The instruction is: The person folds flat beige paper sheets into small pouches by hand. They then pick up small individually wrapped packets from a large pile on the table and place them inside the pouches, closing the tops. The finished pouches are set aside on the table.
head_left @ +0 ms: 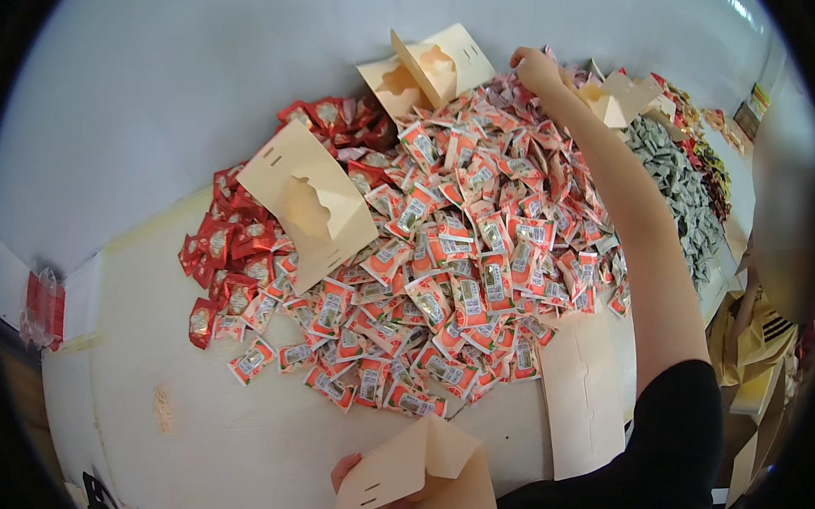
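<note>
At the lower edge, my left hand (pixel 345 468) grips an opened cream cardboard box (pixel 394 469); most of its fingers are behind the card. My right arm, in a black sleeve, stretches across the heap to its far side. There my right hand (pixel 534 68) is closed above small pinkish packets, and whatever it may hold is hidden. Between the hands spreads a large pile of orange-and-white sachets (pixel 468 297). Red sachets (pixel 234 248) lie to its left.
Cream cardboard boxes rest on the pile, one at left (pixel 310 204) and another at the back (pixel 431 67). A flat cream carton (pixel 581 397) lies by my right arm. Grey-green sachets (pixel 673 188) are heaped at right. A pale wall (pixel 191 82) borders the table's back. Another person's yellow-clad part (pixel 752 339) shows at right.
</note>
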Demonstrator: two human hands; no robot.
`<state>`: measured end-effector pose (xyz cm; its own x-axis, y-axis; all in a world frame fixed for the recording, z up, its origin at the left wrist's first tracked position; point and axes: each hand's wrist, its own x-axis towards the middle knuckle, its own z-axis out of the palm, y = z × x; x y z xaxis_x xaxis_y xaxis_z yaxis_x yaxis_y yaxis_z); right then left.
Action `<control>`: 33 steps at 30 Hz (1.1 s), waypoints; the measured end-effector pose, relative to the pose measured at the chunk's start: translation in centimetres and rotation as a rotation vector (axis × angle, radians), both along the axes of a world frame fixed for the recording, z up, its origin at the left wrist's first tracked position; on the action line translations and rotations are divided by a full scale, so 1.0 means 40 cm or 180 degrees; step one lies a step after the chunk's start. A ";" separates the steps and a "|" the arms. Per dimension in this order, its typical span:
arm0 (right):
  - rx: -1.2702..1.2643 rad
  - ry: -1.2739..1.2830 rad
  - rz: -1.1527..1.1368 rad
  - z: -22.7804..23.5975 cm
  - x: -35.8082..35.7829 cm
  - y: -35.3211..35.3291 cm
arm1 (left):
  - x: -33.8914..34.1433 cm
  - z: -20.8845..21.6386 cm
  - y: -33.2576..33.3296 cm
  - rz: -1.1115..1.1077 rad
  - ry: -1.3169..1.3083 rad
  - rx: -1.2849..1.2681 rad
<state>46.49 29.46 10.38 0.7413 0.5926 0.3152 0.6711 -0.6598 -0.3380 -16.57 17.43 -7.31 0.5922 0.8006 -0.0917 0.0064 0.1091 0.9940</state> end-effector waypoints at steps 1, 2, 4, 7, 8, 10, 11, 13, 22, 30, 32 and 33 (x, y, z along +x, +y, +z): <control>-0.1520 -0.1589 0.0106 -0.009 0.028 -0.016 | 0.002 -0.001 0.004 0.0005 0.0019 -0.0043; -0.1719 -0.1807 0.0160 -0.036 0.061 -0.025 | -0.004 0.006 0.009 0.0022 0.0039 -0.0084; -0.2133 -0.2259 0.0253 -0.108 0.141 -0.044 | -0.014 0.013 0.023 0.0054 0.0068 -0.0161; -0.1622 -0.1827 -0.0067 -0.146 0.249 -0.044 | -0.020 0.023 0.044 0.0039 0.0090 -0.0230; -0.1485 -0.1905 0.0087 -0.140 0.285 -0.063 | -0.017 0.018 0.043 0.0016 0.0080 -0.0249; -0.1151 -0.1994 0.0530 -0.102 0.247 -0.046 | -0.019 0.021 0.033 0.0103 0.0137 -0.0257; -0.0663 -0.1491 0.0591 -0.078 0.256 -0.059 | -0.010 0.015 0.035 0.0070 0.0124 -0.0264; 0.0345 -0.0514 0.0687 -0.019 0.263 -0.075 | -0.002 0.012 0.034 -0.0021 0.0128 -0.0284; -0.2394 -0.0129 -0.0096 0.040 0.019 -0.001 | 0.008 0.005 0.011 -0.0065 -0.0029 -0.0188; -0.2677 0.0096 -0.0013 -0.063 0.101 0.044 | -0.016 0.011 0.029 -0.0183 -0.0243 -0.0320; -0.2188 0.0023 0.0132 0.021 0.073 -0.011 | -0.020 0.009 0.030 -0.0239 -0.0342 -0.0370; -0.1306 0.0622 0.0439 0.056 0.047 -0.055 | -0.027 0.010 0.026 -0.0237 -0.0370 -0.0398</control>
